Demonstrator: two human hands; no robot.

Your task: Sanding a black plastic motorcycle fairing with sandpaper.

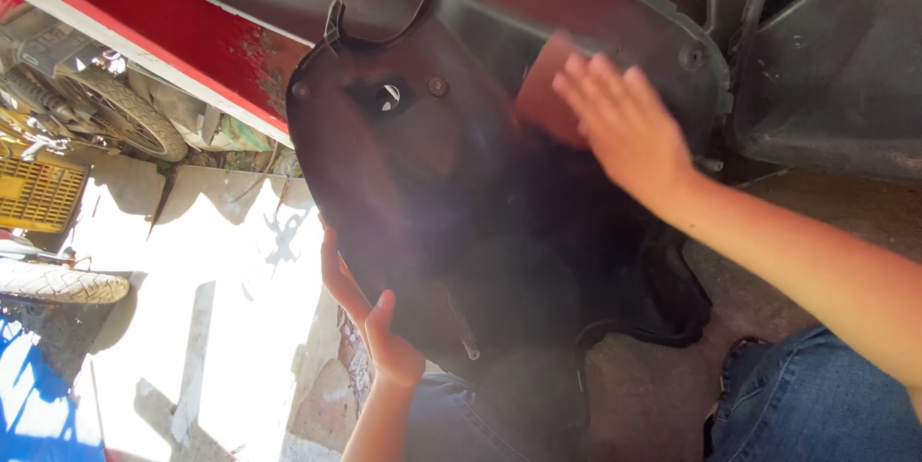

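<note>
Sunlit concrete floor [230,328] below; my left hand [370,323] grips the dark plastic panel [432,193] from beneath to steady it, while my right hand [619,121], fingers flat, presses brown sandpaper [540,92] against it.

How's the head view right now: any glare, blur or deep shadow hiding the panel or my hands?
Head view: a hazy flare washes the lower middle of the dark panel; the sunlit ground at left is blown out; the right hand and the brown sheet under it are motion-blurred; the left hand at the panel's lower edge is sharper; the panel's centre sits in deep shadow, detail lost.
</note>
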